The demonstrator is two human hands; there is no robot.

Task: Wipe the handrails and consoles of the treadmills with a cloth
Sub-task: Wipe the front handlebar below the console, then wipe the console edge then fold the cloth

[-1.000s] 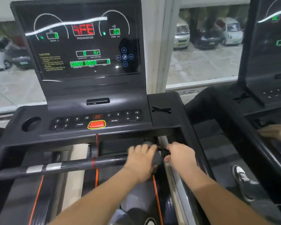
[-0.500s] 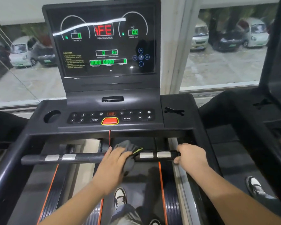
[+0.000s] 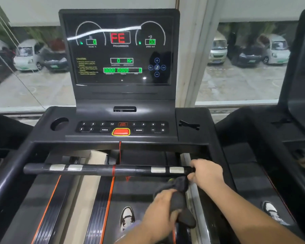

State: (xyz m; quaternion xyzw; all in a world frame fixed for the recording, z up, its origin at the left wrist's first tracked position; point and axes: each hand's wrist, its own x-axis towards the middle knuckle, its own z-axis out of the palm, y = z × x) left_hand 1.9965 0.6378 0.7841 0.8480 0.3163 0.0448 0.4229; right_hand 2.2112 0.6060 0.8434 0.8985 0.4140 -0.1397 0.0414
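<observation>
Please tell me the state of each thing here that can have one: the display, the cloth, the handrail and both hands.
display, switched on, red letters FE lit.
cloth, bunched, held just below the handrail.
handrail, uncovered along its length, right end gripped.
left hand, grips the cloth.
right hand, curled round the handrail's right end.

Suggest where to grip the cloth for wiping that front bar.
Probably its bunched middle, coming from the left as the left hand does. The cloth hangs crumpled just below the bar, with its upper end near the right hand; that free end can wrap over the round bar.
</observation>
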